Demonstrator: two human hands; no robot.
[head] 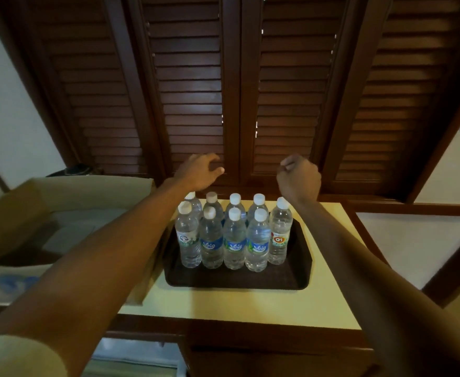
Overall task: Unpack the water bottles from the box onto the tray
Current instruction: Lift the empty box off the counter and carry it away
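Note:
Several clear water bottles [234,238] with white caps stand upright in two rows on the far half of a dark brown tray [237,280]. An open cardboard box [68,191] sits to the tray's left; its visible inside shows only the bare bottom. My left hand [199,171] hovers above and behind the back left bottles, fingers curled and apart, holding nothing. My right hand [298,178] hangs above the back right of the tray, fingers closed in a loose fist with nothing seen in it. Neither hand touches a bottle.
The tray rests on a small pale yellow tabletop [237,306] with a dark wooden frame. Dark louvered wooden shutters [231,91] rise close behind the table. A white ledge [414,240] lies to the right.

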